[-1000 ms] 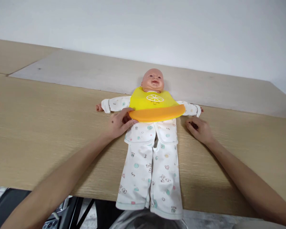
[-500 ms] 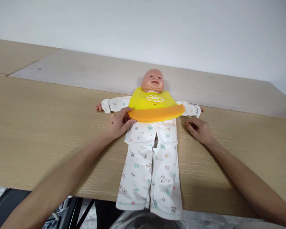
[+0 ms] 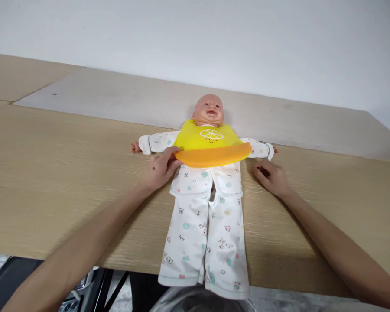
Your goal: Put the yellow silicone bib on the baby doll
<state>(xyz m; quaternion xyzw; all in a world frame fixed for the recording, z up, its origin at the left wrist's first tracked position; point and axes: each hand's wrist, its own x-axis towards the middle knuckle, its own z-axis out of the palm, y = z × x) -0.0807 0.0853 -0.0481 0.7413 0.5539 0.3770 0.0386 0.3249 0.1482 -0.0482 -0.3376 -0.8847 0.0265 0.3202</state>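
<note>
A baby doll (image 3: 209, 110) lies on its back with both arms stretched out sideways. It wears a white printed top (image 3: 195, 178) and matching trousers (image 3: 186, 240). Over its chest is a yellow bib (image 3: 195, 134) with a citrus-slice print and an orange pocket (image 3: 214, 156) along the lower edge. My left hand (image 3: 162, 170) pinches the left corner of the bib's pocket between thumb and fingers. On the other side, my right hand (image 3: 272, 177) rests on the table below the doll's sleeve, its fingers curled together; whether anything is inside them is hidden.
The wooden table (image 3: 68, 186) runs under the doll, and the trouser legs reach past its front edge. A pale panel (image 3: 123, 95) lies along the back, against a white wall (image 3: 195, 43). Dark equipment (image 3: 74, 299) stands below the table at lower left.
My left thumb has drawn in from the front of the pocket toward its left corner, and the bib's left side has shifted slightly left. My right hand and the doll have stayed still.
</note>
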